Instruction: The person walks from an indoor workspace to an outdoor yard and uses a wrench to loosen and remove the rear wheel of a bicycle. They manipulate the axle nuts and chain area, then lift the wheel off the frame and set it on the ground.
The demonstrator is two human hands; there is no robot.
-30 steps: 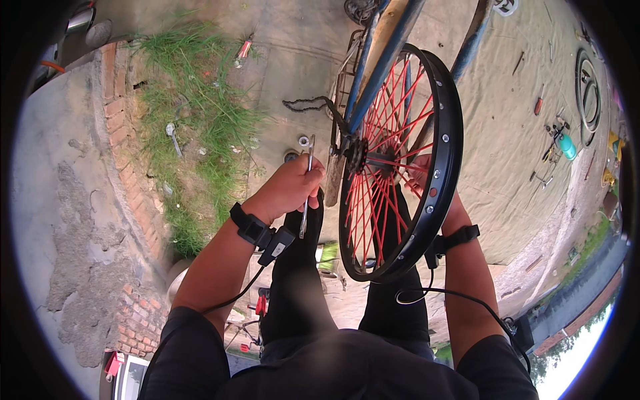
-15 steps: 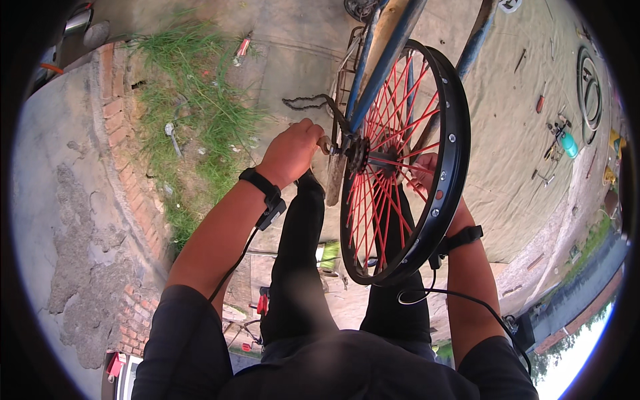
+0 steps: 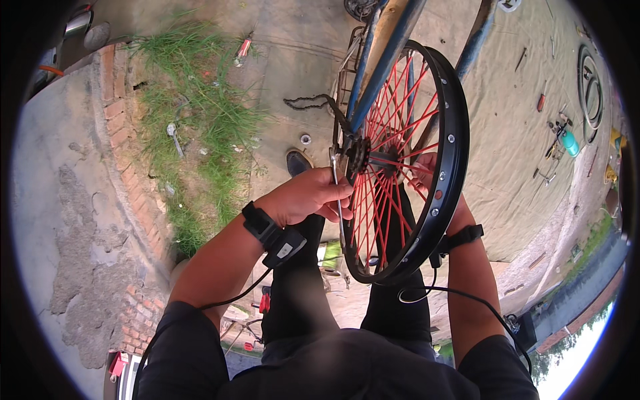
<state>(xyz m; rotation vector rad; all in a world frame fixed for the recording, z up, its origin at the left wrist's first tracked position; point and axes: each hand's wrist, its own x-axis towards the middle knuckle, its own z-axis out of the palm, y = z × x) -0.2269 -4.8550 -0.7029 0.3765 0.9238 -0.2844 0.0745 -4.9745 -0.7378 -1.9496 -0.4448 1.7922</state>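
A bicycle wheel with a black rim (image 3: 455, 147) and red spokes (image 3: 373, 223) hangs in a blue frame (image 3: 387, 63). My left hand (image 3: 303, 195) is closed on a silver wrench (image 3: 335, 170), its upper end against the axle end beside the dark sprocket (image 3: 360, 155). Behind the spokes, on the hub's far side, my right hand (image 3: 423, 172) has its fingers curled by the axle; what they grip is hidden. A dark chain (image 3: 307, 103) dangles loose left of the frame.
Grass (image 3: 200, 113) grows along a brick edge on the left. A red-handled screwdriver (image 3: 541, 101), a teal canister (image 3: 568, 143) and a coiled tyre (image 3: 589, 93) lie on the ground cloth at right. My shoe (image 3: 298, 160) is below the left hand, near a small metal ring (image 3: 305, 139).
My left hand has come down and turned, so the wrench now stands upright at the axle, and my shoe shows. My right hand and the wheel look nearly unmoved.
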